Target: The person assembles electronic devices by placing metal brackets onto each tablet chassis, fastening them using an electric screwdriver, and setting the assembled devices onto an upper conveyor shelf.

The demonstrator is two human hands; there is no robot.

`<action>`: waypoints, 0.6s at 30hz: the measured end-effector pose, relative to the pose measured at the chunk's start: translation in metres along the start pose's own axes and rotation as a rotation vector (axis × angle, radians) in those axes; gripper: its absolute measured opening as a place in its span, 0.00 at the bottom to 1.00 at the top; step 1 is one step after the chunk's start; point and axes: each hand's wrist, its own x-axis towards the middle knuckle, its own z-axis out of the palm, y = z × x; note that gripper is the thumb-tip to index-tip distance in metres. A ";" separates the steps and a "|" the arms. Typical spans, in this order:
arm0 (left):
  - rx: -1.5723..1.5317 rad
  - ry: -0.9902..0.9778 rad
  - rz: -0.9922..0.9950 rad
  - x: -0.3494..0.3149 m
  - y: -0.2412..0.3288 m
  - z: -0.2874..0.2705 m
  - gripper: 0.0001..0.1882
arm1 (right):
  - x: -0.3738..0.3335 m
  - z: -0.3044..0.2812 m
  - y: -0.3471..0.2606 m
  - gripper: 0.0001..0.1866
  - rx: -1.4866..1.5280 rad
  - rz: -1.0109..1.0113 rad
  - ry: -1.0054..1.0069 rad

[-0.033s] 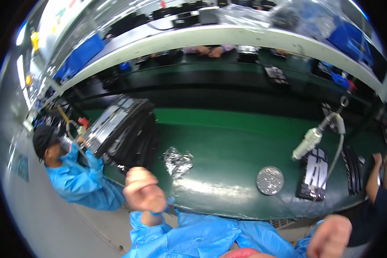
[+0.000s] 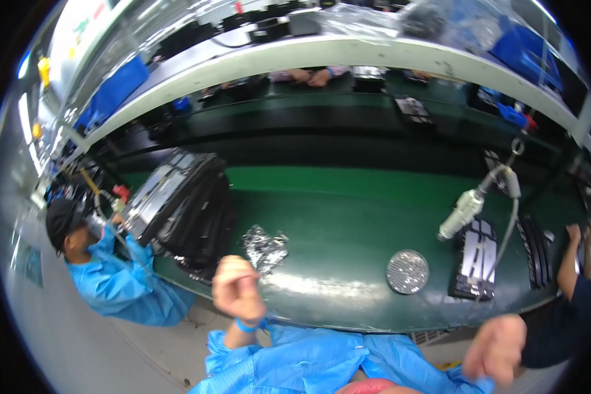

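Observation:
My left hand (image 2: 239, 289), with a blue band at the wrist, is raised at the near edge of the green workbench (image 2: 328, 217). Its fingers are curled in and nothing shows in them. Just beyond it lies a crumpled sheet of silvery foil (image 2: 264, 249). My right hand (image 2: 496, 349) is lifted in front of the bench at the lower right, somewhat blurred, its fingers folded into a loose fist with nothing visible in it. Nearest to it on the bench are a flat black-and-silver part (image 2: 477, 259) and a round dish of small shiny pieces (image 2: 408, 272).
A tall stack of black and metallic panels (image 2: 184, 203) stands at left, beside a co-worker in blue (image 2: 111, 276). A power screwdriver (image 2: 461, 213) hangs at right over the bench. Curved black strips (image 2: 535, 253) lie near another person's arm (image 2: 570, 262). A shelf (image 2: 348, 51) spans the back.
My left hand has moved right and slightly down. My right hand has shifted slightly left and up. The whole view has shifted a little; the things on the bench keep their places.

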 end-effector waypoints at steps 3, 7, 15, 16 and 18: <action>-0.099 -0.306 -0.677 -0.112 0.025 0.086 0.03 | 0.002 0.008 -0.007 0.16 -0.139 1.218 -0.272; -0.300 -0.648 -0.841 -0.149 0.029 0.139 0.09 | -0.053 0.019 -0.002 0.43 -0.346 1.525 -0.283; -0.304 -0.151 0.009 -0.022 0.065 0.086 0.32 | -0.111 0.037 0.049 0.53 -0.081 1.651 -0.055; -0.200 -0.073 0.166 -0.009 0.071 0.072 0.38 | -0.119 0.031 0.051 0.50 -0.137 1.629 -0.022; -0.627 0.357 0.589 0.020 0.106 0.040 0.34 | -0.122 0.047 0.058 0.46 -0.092 1.656 0.054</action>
